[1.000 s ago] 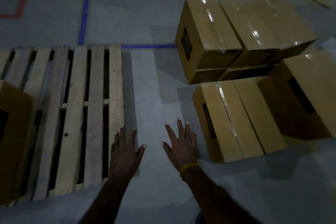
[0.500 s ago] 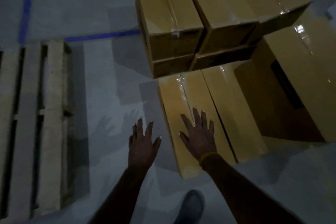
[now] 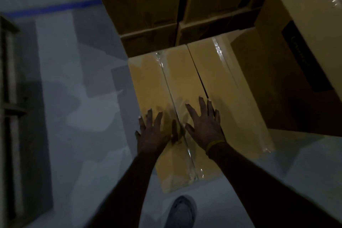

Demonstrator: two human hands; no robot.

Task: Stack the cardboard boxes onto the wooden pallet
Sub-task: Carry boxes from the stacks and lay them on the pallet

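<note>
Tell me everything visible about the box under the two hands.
The near box is tan cardboard, long, lying flat on the grey floor. Shiny clear tape runs lengthwise along its top seam. It looks closed and undamaged. A similar box sits beside it. Both hands, left and right, are spread over its top; actual contact is unclear.

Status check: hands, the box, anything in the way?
Left hand, right hand open over nearest tan cardboard box. Box on floor, ungripped. Bigger carton crowds its right.

Bare forearms, yellow wristband (image 3: 214, 144), grey shoe (image 3: 182, 211).
</note>
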